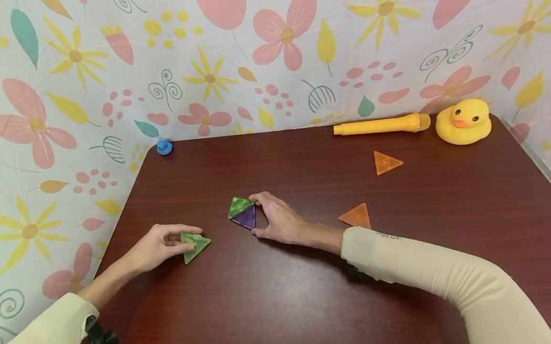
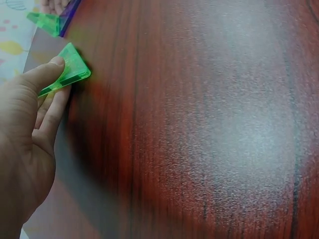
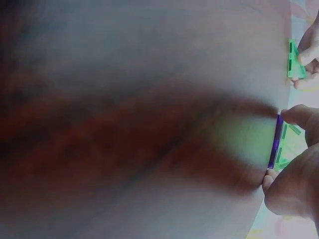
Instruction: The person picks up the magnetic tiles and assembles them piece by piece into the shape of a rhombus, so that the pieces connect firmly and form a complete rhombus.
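My left hand pinches a translucent green triangular magnetic tile between thumb and fingers, to the left of the table's middle. The left wrist view shows the thumb lying on top of this tile, with fingers beneath. My right hand holds a purple triangular magnetic tile, thumb at its near corner and fingertips at the far one. Against the purple tile's far left edge sits a second green triangular tile, edge to edge. In the right wrist view the purple tile appears edge-on between the fingertips.
Two orange triangular tiles lie on the right of the brown table: one farther back, the other beside the right forearm. Along the back edge are a yellow toy microphone, a yellow duck and a small blue duck.
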Tool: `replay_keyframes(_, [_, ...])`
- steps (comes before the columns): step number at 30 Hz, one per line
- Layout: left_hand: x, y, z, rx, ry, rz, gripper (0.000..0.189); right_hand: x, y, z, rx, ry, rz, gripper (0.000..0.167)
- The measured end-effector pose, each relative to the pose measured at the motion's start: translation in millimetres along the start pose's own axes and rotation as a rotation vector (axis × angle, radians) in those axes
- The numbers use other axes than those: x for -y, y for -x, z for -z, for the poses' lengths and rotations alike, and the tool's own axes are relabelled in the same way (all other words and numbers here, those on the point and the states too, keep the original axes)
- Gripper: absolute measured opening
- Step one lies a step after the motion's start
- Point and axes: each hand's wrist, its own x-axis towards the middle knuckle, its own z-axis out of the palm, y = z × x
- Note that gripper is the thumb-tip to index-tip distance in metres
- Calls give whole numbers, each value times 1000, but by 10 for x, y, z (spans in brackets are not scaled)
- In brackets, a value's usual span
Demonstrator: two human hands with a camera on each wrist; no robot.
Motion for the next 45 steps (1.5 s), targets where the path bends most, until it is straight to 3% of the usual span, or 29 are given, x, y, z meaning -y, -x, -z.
replay_keyframes(16, [-51,-104,33,-37,15,24,39,-18,-1,-4,-6,4,11,80])
replay_keyframes(34, [-64,-188,-95,-44,35,40,36,9,-6,-5,0,18,7,80])
replay_keyframes(45, [-89,-259,-198,-70,148,66,31,-4,3,0,4,13,-4,79])
